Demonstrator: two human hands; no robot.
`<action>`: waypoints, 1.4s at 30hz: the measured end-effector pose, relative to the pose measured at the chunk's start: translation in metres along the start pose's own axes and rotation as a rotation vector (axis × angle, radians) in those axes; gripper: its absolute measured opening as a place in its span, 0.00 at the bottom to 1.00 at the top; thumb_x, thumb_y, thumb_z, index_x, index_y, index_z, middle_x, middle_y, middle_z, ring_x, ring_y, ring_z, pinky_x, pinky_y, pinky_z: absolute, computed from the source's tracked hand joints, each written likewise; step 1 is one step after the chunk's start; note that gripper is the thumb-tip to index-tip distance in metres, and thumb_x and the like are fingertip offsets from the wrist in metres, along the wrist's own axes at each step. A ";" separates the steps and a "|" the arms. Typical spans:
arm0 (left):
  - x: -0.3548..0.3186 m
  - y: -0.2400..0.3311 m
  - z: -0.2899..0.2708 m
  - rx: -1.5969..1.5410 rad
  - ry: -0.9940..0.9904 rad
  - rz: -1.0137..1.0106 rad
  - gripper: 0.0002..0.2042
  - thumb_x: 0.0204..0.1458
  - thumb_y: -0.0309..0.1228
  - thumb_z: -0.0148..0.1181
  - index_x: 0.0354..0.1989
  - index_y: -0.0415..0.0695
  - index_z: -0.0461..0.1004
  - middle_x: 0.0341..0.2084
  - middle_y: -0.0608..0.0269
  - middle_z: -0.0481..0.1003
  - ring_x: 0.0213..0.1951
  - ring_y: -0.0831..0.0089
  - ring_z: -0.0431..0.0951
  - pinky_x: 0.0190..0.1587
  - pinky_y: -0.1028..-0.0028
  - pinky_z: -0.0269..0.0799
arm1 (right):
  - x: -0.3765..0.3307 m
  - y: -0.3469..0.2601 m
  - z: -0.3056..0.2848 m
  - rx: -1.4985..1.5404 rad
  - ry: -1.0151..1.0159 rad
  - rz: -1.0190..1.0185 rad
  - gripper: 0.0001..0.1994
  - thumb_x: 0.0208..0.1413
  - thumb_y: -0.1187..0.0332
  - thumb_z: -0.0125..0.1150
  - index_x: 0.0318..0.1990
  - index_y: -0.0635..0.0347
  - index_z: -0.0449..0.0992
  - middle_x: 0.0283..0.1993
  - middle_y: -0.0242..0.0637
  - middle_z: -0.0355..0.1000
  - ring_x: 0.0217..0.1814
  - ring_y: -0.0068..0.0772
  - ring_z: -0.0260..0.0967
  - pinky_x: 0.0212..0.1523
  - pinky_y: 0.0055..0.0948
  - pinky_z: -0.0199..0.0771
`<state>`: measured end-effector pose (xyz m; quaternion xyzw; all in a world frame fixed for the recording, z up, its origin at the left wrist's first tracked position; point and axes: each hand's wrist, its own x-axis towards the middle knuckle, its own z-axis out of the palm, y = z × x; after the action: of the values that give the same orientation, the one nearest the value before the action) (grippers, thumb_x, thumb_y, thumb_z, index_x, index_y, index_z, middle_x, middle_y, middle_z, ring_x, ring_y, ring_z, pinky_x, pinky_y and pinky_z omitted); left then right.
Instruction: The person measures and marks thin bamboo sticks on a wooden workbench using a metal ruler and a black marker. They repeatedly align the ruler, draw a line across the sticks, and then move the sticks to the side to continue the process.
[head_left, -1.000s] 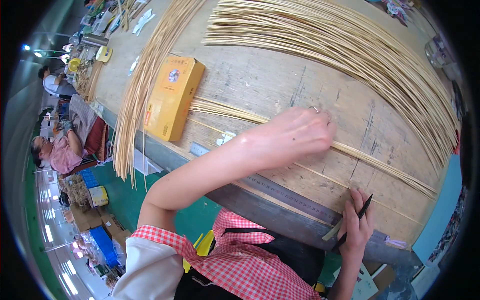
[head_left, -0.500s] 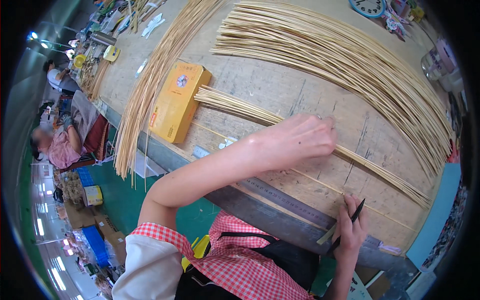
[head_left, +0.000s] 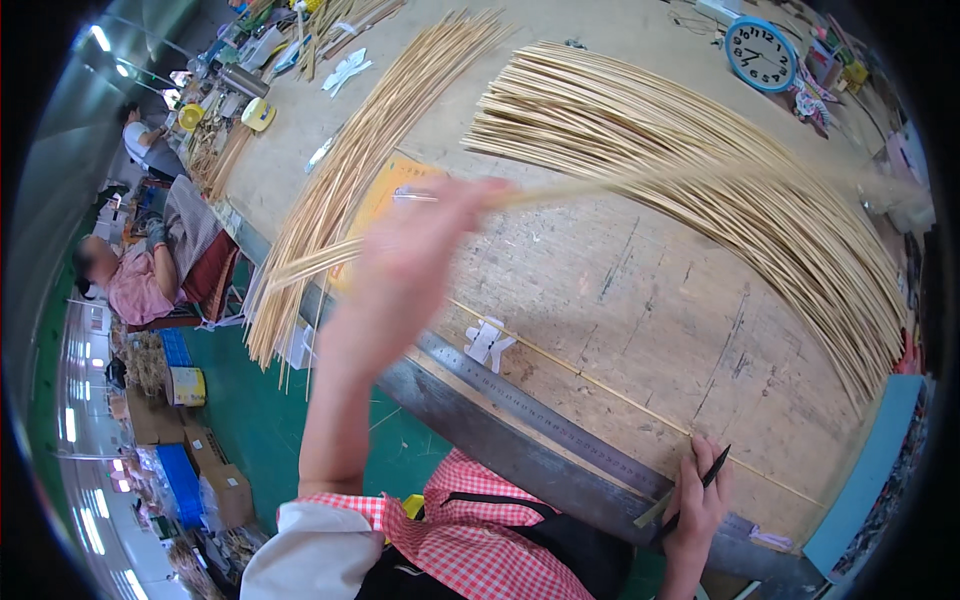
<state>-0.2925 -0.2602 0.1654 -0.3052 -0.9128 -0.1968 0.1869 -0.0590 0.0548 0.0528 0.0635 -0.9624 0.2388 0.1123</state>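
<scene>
My left hand (head_left: pixel 420 235), blurred by motion, is closed around a bundle of thin bamboo sticks (head_left: pixel 330 258) above the yellow box (head_left: pixel 392 185). The bundle's other end is smeared across the big pile of sticks (head_left: pixel 680 140). At the table's near edge, my right hand (head_left: pixel 698 500) is closed on a black pen (head_left: pixel 716 464). A flat greenish strip (head_left: pixel 652 510) pokes out beside this hand; whether the hand grips it I cannot tell. One single stick (head_left: pixel 580 372) lies across the table, passing by the right fingertips.
A steel ruler (head_left: pixel 545 413) lies along the near edge, with a white paper cutout (head_left: pixel 488 343) beside it. A second heap of sticks (head_left: pixel 370 170) is at left, a blue clock (head_left: pixel 760 54) at the back. A blue-edged box (head_left: pixel 868 470) stands right. Two people sit far left.
My left hand has lifted the bundle off the table and swung it up and to the left, over the yellow box. My right hand stays nearly in place with the pen.
</scene>
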 end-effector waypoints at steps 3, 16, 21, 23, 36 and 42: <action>-0.041 -0.049 -0.037 0.274 0.145 -0.373 0.13 0.62 0.19 0.53 0.54 0.36 0.75 0.37 0.52 0.79 0.38 0.63 0.81 0.43 0.69 0.74 | 0.000 0.000 -0.001 0.029 -0.011 0.002 0.11 0.49 0.80 0.62 0.42 0.69 0.74 0.56 0.55 0.75 0.60 0.65 0.70 0.58 0.56 0.71; -0.151 -0.228 -0.058 0.603 0.091 -0.513 0.22 0.58 0.22 0.56 0.63 0.41 0.71 0.59 0.45 0.72 0.61 0.49 0.71 0.64 0.59 0.65 | 0.004 -0.002 -0.002 0.001 0.022 -0.019 0.13 0.46 0.81 0.64 0.42 0.67 0.77 0.52 0.51 0.77 0.56 0.61 0.73 0.58 0.53 0.73; -0.088 -0.046 0.007 0.159 0.037 -0.278 0.20 0.61 0.21 0.54 0.62 0.40 0.73 0.63 0.48 0.71 0.67 0.50 0.68 0.67 0.57 0.63 | 0.009 -0.002 -0.001 -0.066 0.007 -0.004 0.14 0.42 0.79 0.64 0.41 0.66 0.77 0.51 0.51 0.77 0.54 0.59 0.75 0.55 0.50 0.76; -0.089 0.013 0.031 -0.024 -0.245 -0.057 0.22 0.56 0.22 0.61 0.61 0.40 0.74 0.63 0.52 0.71 0.67 0.52 0.68 0.66 0.54 0.64 | 0.010 0.000 -0.002 -0.053 0.011 -0.009 0.15 0.42 0.78 0.64 0.41 0.66 0.78 0.51 0.51 0.77 0.54 0.59 0.75 0.54 0.49 0.77; -0.125 0.029 0.063 -0.247 -0.434 -0.154 0.27 0.49 0.17 0.62 0.62 0.41 0.72 0.65 0.56 0.69 0.69 0.53 0.66 0.69 0.51 0.60 | 0.025 -0.002 -0.002 -0.053 0.028 -0.061 0.16 0.44 0.82 0.67 0.44 0.66 0.77 0.52 0.51 0.77 0.53 0.56 0.75 0.51 0.46 0.78; -0.129 0.027 0.063 -0.247 -0.428 -0.165 0.28 0.50 0.17 0.61 0.63 0.42 0.72 0.66 0.57 0.68 0.69 0.53 0.65 0.69 0.49 0.59 | 0.102 0.025 -0.002 -0.169 0.156 -0.051 0.15 0.50 0.82 0.65 0.47 0.66 0.76 0.54 0.52 0.76 0.52 0.56 0.74 0.51 0.43 0.76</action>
<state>-0.1932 -0.2723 0.0586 -0.2851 -0.9223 -0.2524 -0.0659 -0.1620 0.0709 0.0686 0.0595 -0.9656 0.1580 0.1978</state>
